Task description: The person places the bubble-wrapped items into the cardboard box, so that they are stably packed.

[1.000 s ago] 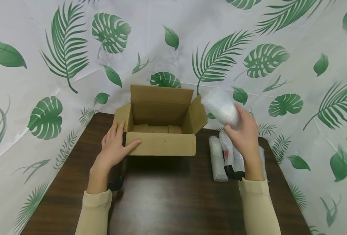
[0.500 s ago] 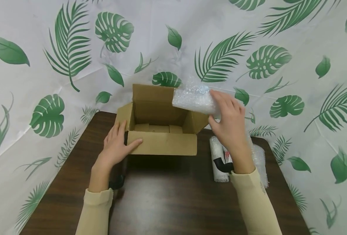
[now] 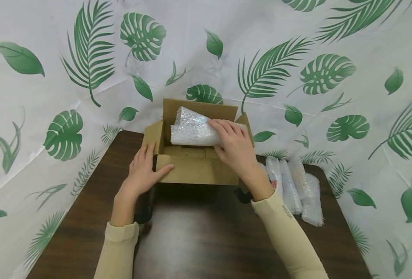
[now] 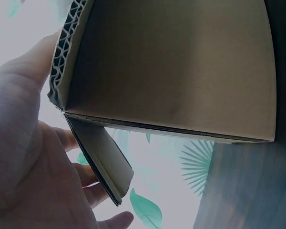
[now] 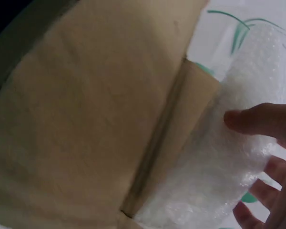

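Note:
An open cardboard box stands on the table with its flaps spread outward. My left hand rests at its front left corner, fingers straight along the left flap and thumb on the front flap. My right hand grips a bubble-wrapped bundle, with the thumb on the near side and the fingers around the far side in the right wrist view. The bundle lies crosswise over the box opening, level with the upper walls. What is inside the wrap is hidden.
Several more bubble-wrapped bundles lie side by side on the right of the dark wooden table. A white cloth with green leaves hangs close behind the box and along both sides.
My right hand has carried the bubble-wrapped bundle leftward and down, from right of the box to over its opening, turning it level. The left hand stays on the box corner.

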